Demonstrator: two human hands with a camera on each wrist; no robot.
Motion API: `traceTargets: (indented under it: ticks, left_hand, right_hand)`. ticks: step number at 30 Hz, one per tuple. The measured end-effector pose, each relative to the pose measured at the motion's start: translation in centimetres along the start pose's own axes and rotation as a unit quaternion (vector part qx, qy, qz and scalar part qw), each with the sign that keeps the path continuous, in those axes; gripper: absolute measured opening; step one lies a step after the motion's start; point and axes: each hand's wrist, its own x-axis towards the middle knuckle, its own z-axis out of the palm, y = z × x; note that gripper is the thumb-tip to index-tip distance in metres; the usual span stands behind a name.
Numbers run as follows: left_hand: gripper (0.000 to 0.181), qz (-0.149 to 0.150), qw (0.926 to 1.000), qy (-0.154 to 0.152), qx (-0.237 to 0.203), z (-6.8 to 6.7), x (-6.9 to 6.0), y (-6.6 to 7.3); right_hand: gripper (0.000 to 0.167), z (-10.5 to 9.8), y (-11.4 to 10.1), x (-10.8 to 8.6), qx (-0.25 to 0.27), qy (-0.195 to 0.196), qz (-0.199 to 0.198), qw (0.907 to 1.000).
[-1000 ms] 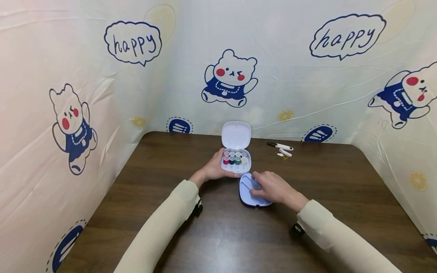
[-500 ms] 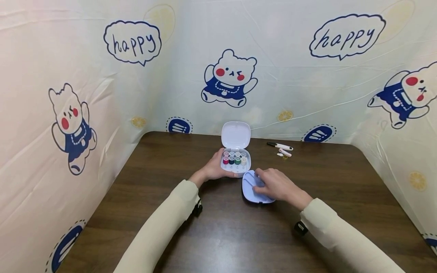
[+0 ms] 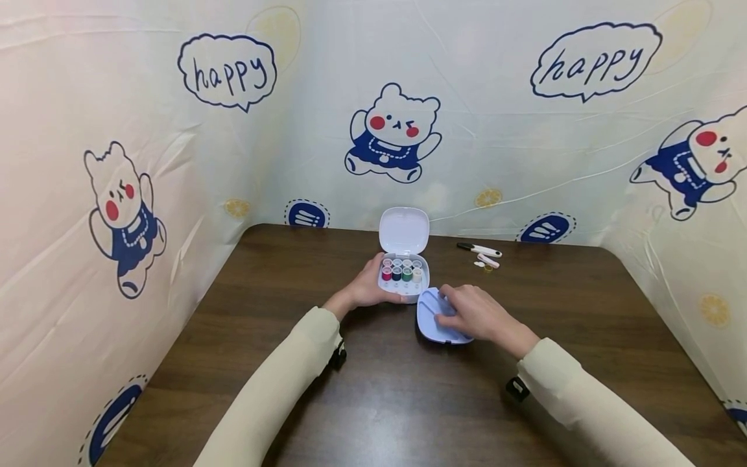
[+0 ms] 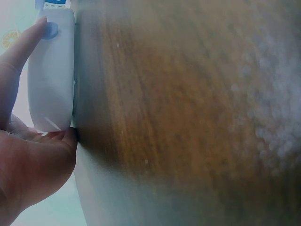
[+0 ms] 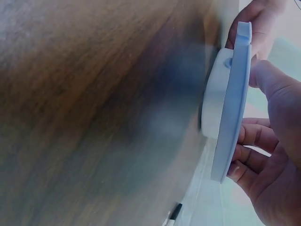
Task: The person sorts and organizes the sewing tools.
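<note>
A white box [image 3: 423, 285] stands on the table with its lid [image 3: 404, 230] raised, and several thread spools [image 3: 406, 274] sit inside. The left hand [image 3: 369, 285] grips the box at its left side and front; in the left wrist view the thumb touches a round button on the box [image 4: 51, 80]. The right hand [image 3: 475, 313] holds a light-blue tray [image 3: 432, 324] just in front of the box and to its right. In the right wrist view the tray [image 5: 235, 103] stands on edge, with the right hand's fingers [image 5: 254, 136] against its inner face.
Behind the right hand, on the brown table [image 3: 350, 402], lie a black-and-white tool [image 3: 481, 250], a small pink-and-white item [image 3: 487, 261] and a small yellowish ring [image 3: 488, 268]. A printed cloth [image 3: 467, 78] hangs around the table's back and sides.
The right hand has moved the blue tray a little away from the person and to the right. The left hand and the white box have stayed in place.
</note>
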Motion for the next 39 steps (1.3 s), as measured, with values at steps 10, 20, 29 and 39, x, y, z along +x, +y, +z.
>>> traceTargets:
  ticks: [10, 20, 29, 39]
  left_hand:
    - [0.115, -0.001, 1.0000, 0.005, -0.001, 0.0, 0.0, -0.1]
    - [0.114, -0.002, 1.0000, 0.007, 0.002, 0.0, 0.0, 0.0]
    - [0.115, -0.006, 1.0000, 0.003, 0.000, 0.2, -0.1, 0.0]
    - [0.115, -0.013, 0.9999, 0.005, 0.003, 0.2, 0.0, -0.1]
  right_hand:
    - [0.043, 0.0, 0.2, 0.3, -0.002, 0.001, -0.001, 1.0000]
    - [0.043, -0.3, 0.2, 0.4, -0.007, 0.008, -0.006, 0.9999]
    - [0.038, 0.0, 0.1, 1.1, -0.012, 0.023, -0.017, 0.9995]
    - [0.040, 0.0, 0.0, 2.1, -0.016, 0.033, -0.019, 0.9991]
